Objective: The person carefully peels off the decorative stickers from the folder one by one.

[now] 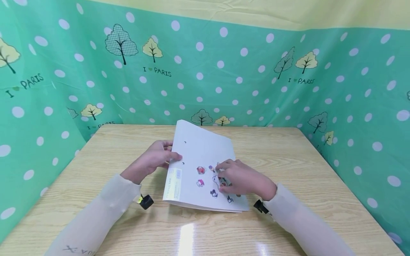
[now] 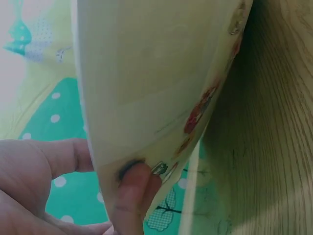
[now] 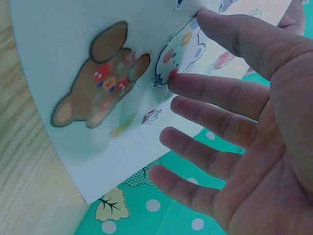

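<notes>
A white folder (image 1: 205, 142) stands tilted over the table, its front dotted with several small cartoon stickers. My left hand (image 1: 156, 156) grips its left edge, thumb on the front and fingers behind. In the left wrist view, the tip of a finger (image 2: 131, 191) presses the sheet. My right hand (image 1: 241, 177) reaches over the lower right of the front. Its fingers are spread, and the thumb and index fingertips touch a white animal sticker (image 3: 183, 54). Beside that lies a brown bear sticker (image 3: 105, 81). From the head view, the right hand partly covers the stickers.
A wooden table (image 1: 275, 149) lies under the folder. Green dotted cloth (image 1: 217, 81) hangs behind and along both sides. A yellow-and-white label (image 1: 173, 183) is on the folder's lower left. Black wrist cameras (image 1: 146, 202) hang below both sleeves, near the tabletop.
</notes>
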`<state>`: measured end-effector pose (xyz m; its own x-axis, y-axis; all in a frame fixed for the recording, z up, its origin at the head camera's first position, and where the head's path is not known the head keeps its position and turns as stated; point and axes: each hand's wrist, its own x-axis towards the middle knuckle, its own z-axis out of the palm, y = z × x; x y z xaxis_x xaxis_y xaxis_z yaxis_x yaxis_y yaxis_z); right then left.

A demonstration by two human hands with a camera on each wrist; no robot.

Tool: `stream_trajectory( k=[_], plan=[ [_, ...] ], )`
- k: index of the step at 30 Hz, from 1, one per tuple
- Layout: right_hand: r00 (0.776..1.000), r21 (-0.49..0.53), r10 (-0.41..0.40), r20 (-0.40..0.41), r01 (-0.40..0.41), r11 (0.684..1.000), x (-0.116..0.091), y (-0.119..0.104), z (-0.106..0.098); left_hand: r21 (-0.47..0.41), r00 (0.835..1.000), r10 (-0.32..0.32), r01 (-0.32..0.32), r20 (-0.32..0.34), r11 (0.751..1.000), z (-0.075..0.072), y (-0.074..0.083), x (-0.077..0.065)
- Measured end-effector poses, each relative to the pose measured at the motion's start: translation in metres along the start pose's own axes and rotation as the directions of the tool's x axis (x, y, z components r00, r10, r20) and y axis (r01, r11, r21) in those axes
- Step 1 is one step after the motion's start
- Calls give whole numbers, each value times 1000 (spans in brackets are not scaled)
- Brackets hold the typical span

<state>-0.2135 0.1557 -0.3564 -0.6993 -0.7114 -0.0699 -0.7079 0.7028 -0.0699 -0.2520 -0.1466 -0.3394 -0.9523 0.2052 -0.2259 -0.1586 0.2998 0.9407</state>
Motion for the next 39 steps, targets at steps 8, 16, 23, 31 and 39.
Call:
stream_trajectory(
  k=[8, 16, 23, 31, 39],
  plan=[
    [1000, -14, 17, 18, -16, 1000, 0, -3, 1, 74, 1000, 6, -4, -17, 997, -3, -1, 0],
    [1000, -83, 20, 18, -19, 996, 2, -8, 4, 88, 998, 13, -7, -68, 996, -4, 1, -1],
    [1000, -137, 11, 17, -8, 991, 5, -12, 9, 67, 998, 16, -12, -60, 998, -4, 0, -1],
    [1000, -199, -8, -15, 5, 980, 7, -14, 13, 60, 998, 19, -15, -57, 998, -4, -1, 0],
    [996, -170, -34, -81, 19, 985, 5, -12, 9, 89, 998, 2, 4, -62, 996, -5, -1, 2]
  ],
)
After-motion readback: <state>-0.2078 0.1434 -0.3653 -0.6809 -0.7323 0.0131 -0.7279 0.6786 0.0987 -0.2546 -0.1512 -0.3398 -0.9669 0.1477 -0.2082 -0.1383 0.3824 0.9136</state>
